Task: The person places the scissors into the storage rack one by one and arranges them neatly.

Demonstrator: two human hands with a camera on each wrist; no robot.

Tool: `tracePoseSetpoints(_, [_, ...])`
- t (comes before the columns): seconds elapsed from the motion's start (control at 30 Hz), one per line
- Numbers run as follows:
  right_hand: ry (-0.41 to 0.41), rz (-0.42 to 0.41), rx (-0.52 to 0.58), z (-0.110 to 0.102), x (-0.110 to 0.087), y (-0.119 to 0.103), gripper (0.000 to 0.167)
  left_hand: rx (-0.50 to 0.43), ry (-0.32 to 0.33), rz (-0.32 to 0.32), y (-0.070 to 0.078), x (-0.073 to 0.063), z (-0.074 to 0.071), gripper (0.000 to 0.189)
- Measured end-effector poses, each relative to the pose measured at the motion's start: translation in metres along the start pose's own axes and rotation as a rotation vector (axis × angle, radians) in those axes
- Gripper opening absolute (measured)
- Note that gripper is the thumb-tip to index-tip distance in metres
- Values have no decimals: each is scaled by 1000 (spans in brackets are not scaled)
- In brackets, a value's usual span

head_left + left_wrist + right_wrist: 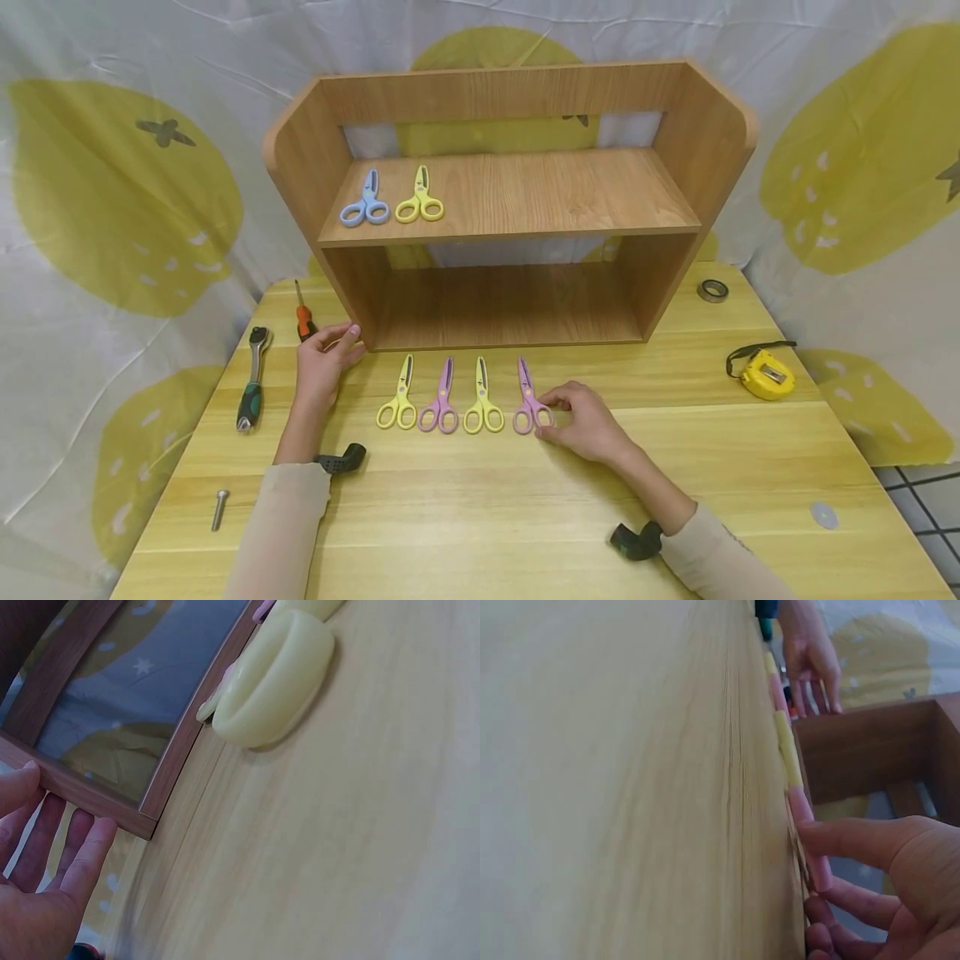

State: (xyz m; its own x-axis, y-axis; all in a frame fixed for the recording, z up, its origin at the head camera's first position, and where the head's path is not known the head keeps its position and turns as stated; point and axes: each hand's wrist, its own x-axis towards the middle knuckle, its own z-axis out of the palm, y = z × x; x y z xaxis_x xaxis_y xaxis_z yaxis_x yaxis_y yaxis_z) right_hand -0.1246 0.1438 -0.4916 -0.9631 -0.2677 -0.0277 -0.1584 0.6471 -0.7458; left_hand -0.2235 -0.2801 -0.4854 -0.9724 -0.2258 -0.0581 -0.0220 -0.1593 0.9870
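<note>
On the table before the wooden shelf (517,200) lies a row of scissors: yellow scissors (397,408), purple scissors (440,412), yellow scissors (482,413) and, rightmost, purple scissors (527,392). My right hand (588,425) pinches the rightmost pair's handle between thumb (847,838) and fingers, the blades pointing toward the shelf. Fingertips of my left hand (322,362) touch the shelf's lower left front corner, the fingers fairly straight in the left wrist view. Blue scissors (370,196) and yellow scissors (421,196) lie side by side at the left of the upper board.
Left of the shelf are an orange screwdriver (303,317), a ratchet wrench (255,375) and a bolt (219,510). To the right lie a tape roll (712,290), a yellow tape measure (768,374) and a metal disc (824,515). A lemon-print curtain (112,50) hangs behind.
</note>
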Motion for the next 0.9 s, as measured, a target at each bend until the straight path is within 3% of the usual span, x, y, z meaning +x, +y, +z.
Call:
tracePoseSetpoints(0.3, [-16, 59, 167, -8, -1, -2, 36, 0, -1, -14, -1, 1, 1, 30])
tracePoseSetpoints(0.57, [16, 64, 208, -17, -6, -9, 37, -29, 0, -28, 2, 1, 1, 26])
tracePoseSetpoints(0.9, [40, -75, 279, -67, -19, -49, 38, 0, 3, -5, -1, 1, -1, 22])
